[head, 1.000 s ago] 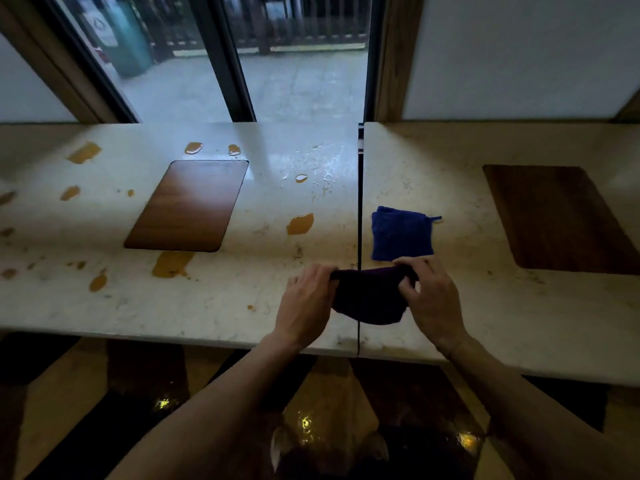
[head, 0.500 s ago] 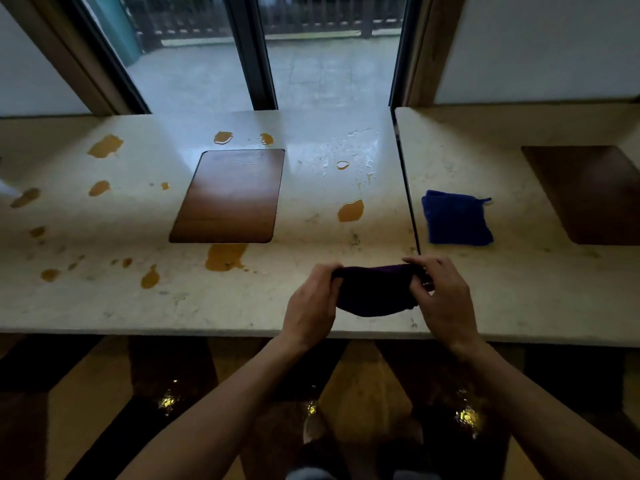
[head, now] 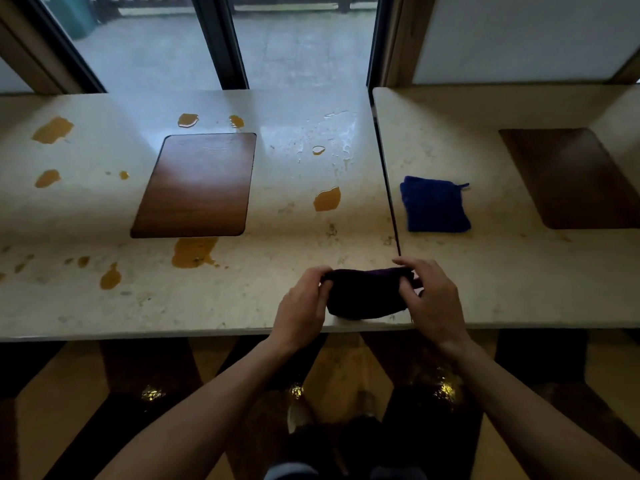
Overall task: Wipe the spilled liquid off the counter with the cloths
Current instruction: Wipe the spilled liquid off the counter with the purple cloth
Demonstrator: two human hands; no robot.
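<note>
Both hands, left hand (head: 302, 299) and right hand (head: 429, 299), pinch the ends of the dark cloth (head: 367, 294) at the counter's (head: 242, 306) front edge, probably bunching it up for those orange spills (head: 194, 252) further left.

On the counter (head: 104, 306), puddles (head: 194, 252) lie from nine to twelve o'clock around an inset panel (head: 197, 185), one cloth (head: 434, 206) lies at one o'clock, and another cloth (head: 367, 296) sits at the near edge between both hands.
</note>
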